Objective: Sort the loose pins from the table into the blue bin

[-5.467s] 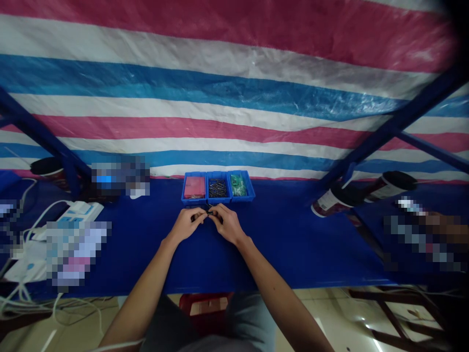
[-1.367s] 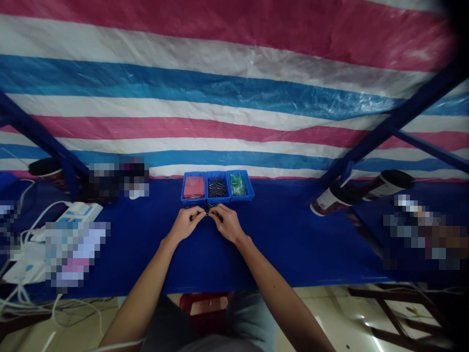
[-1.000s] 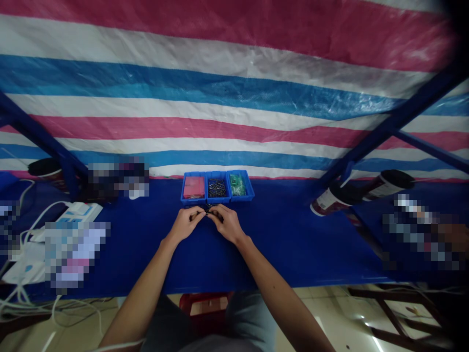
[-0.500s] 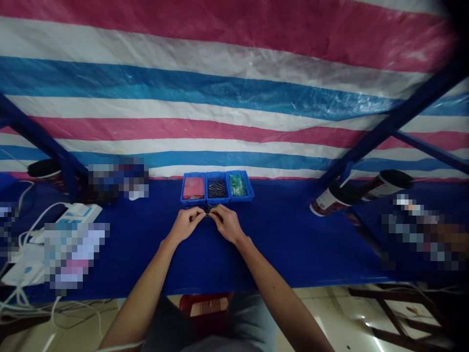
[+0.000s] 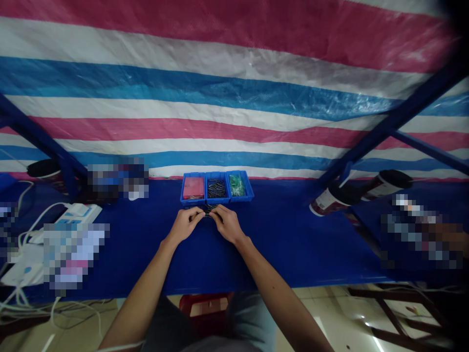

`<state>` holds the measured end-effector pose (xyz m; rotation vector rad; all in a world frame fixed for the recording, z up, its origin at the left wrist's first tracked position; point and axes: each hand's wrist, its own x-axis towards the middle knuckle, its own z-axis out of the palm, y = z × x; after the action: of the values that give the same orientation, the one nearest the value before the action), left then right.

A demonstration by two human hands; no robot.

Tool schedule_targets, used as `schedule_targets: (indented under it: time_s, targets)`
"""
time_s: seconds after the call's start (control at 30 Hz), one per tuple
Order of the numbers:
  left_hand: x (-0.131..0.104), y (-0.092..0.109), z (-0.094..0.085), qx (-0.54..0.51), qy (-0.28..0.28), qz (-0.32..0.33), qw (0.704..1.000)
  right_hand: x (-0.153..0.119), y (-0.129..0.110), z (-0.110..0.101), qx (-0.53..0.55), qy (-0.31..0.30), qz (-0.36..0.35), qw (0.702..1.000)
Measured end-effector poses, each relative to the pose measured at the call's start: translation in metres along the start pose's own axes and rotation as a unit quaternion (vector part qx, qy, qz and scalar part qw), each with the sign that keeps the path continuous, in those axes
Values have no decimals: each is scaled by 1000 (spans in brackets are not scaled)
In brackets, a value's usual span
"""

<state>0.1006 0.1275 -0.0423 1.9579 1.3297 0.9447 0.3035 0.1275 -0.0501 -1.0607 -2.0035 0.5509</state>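
In the head view, my left hand and my right hand meet over the table, thumbs and forefingers pinched almost tip to tip. Whatever lies in the two pinches is too small to make out. Small dark pieces show around my fingertips, just in front of three joined blue bins. The left bin contains pink flat pieces. Many thin dark metal pieces fill the middle bin, and green pieces in clear plastic are in the right bin.
A white power strip with cables lies on the left of the blue table. Dark-lidded tubs stand at the right, one nearer and one farther. Blue frame bars slant up before a striped sheet.
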Motion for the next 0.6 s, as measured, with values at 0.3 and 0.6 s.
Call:
schedule_targets:
  time_s: [0.3,0.6]
  targets:
    - [0,-2,1,-7,-4,3,1000,0,-2,-1,-17,-9,0,1000]
    - [1,1,0,-8,-7,2,1000,1,-1,-1,-21,-10,0,1000]
